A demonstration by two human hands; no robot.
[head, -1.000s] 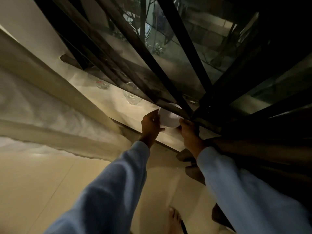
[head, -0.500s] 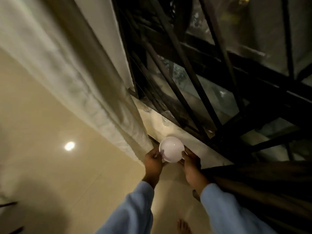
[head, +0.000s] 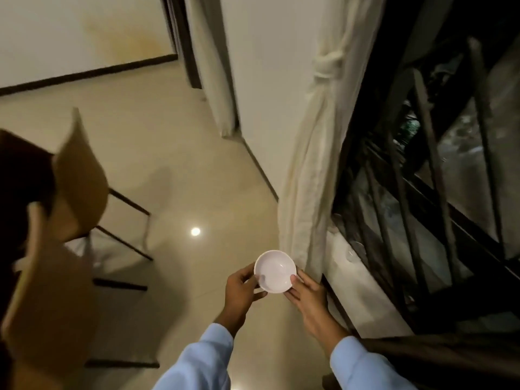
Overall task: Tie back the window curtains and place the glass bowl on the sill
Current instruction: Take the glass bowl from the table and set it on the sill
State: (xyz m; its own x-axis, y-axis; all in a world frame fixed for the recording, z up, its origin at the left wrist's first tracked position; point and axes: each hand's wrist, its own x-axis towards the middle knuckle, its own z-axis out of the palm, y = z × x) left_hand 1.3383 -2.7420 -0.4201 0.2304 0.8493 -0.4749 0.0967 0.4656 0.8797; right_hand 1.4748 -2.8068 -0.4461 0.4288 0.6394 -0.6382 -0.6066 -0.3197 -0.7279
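Note:
A small white bowl [head: 275, 271] is held in the air over the floor, left of the window sill [head: 363, 294]. My left hand [head: 242, 291] grips its left rim with thumb on top. My right hand [head: 306, 295] holds its right side, thumb on the rim and fingers beneath. A cream curtain [head: 312, 164] hangs just behind the bowl, knotted high up [head: 327, 64]. Small clear glass pieces [head: 351, 256] rest on the sill by the dark window grille [head: 422, 170].
Wooden chairs [head: 76, 175] with dark metal legs stand at the left over the glossy tiled floor [head: 180, 153]. A second pale curtain [head: 211, 66] hangs farther along the white wall. A dark curtain [head: 439, 353] lies at the lower right.
The bowl has come off the sill and moved back and left, away from the window, carried in both hands. The view has swung left, bringing the chairs and floor into sight.

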